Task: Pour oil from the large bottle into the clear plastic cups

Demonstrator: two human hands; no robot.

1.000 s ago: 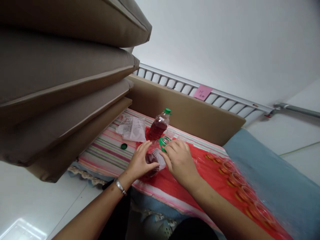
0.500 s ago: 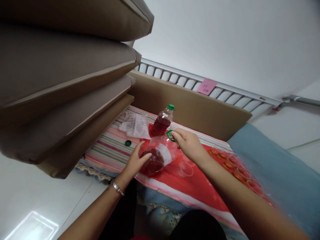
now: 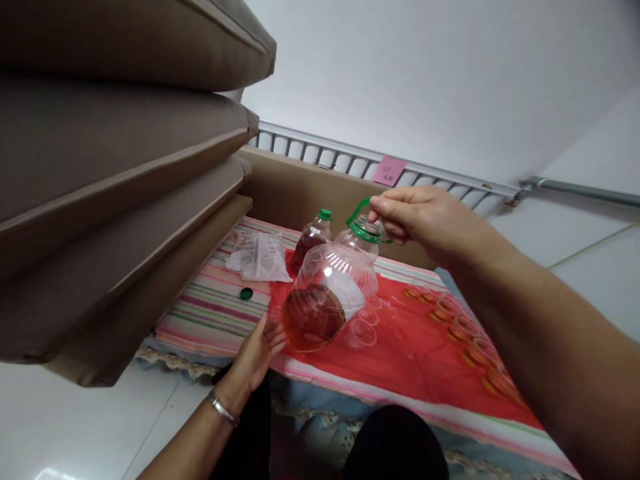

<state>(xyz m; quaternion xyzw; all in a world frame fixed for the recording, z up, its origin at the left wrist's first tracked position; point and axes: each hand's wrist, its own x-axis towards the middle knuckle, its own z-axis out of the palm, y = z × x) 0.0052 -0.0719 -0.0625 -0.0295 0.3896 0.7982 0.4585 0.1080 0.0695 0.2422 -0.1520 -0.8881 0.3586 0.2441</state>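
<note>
My right hand (image 3: 425, 220) is closed on the green handle (image 3: 361, 215) of a large clear plastic jug (image 3: 327, 293). The jug hangs tilted above the red cloth (image 3: 415, 353), with amber-red liquid pooled in its bottom. My left hand (image 3: 257, 350) is below the jug's base, fingers apart, and holds nothing. A smaller bottle (image 3: 310, 243) of red liquid with a green cap stands behind the jug. A loose green cap (image 3: 246, 293) lies on the striped cloth (image 3: 210, 310).
Several small clear cups (image 3: 463, 327) with amber liquid stand in rows on the red cloth at right; two empty cups (image 3: 363, 333) sit under the jug. A crumpled plastic bag (image 3: 257, 257) lies at back left. Stacked brown cushions (image 3: 115, 167) loom left; a cardboard panel (image 3: 295, 190) stands behind.
My right hand has lifted the jug by its handle off the cloth and upward. My left hand has let go of the jug's side and dropped below its base.
</note>
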